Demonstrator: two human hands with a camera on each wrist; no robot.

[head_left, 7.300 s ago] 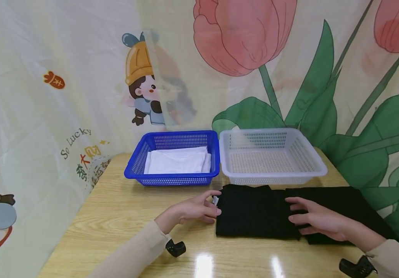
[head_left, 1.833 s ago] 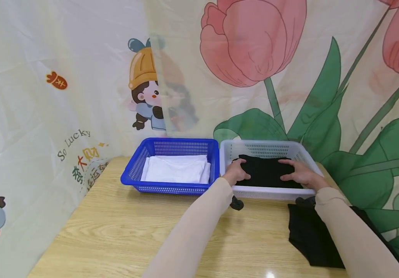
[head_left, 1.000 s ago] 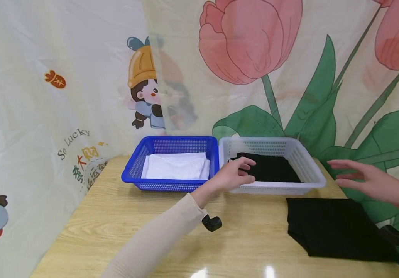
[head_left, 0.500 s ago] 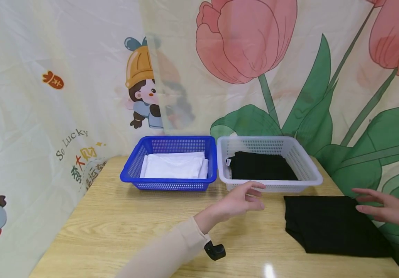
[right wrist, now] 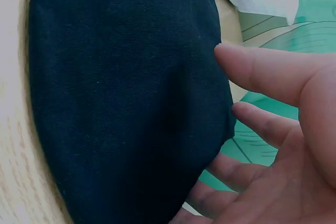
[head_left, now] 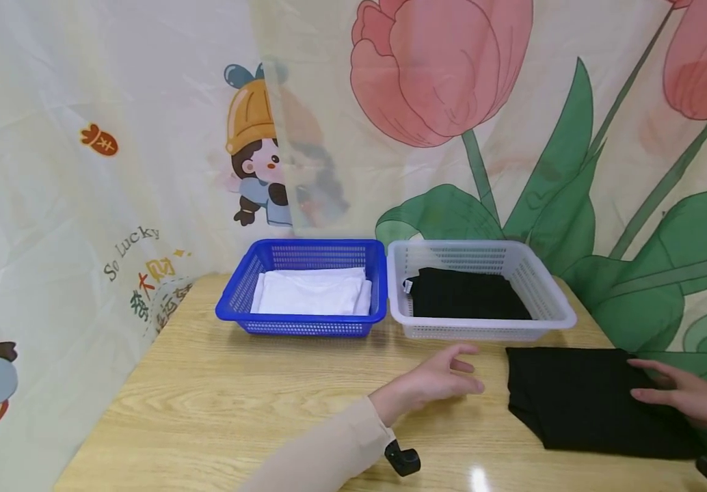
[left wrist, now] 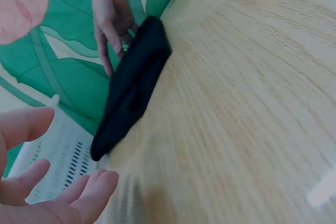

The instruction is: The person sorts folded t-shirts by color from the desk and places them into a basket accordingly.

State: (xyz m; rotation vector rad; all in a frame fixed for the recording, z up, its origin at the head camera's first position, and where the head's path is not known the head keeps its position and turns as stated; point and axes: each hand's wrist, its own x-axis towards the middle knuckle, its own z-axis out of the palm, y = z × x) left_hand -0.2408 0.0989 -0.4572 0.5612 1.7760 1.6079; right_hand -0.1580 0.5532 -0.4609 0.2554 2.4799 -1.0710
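A folded black garment lies on the table's right side. At its right edge is my right hand, fingers spread and gently bent; in the right wrist view the thumb is by the edge and some fingertips are hidden behind the cloth. My left hand hovers left of the garment with relaxed, parted fingers and nothing in them. Another folded black garment, with a white tag at its left, lies in the white basket. Folded white cloths lie in the blue basket.
Both baskets stand side by side at the back of the wooden table. Behind them hangs a curtain printed with tulips and cartoon figures. Each wrist wears a small black camera, such as the left wrist camera.
Both hands carried a black garment into the white basket and let go. The left hand then drew back toward the front, and the right hand came down to the remaining black garment's right edge.
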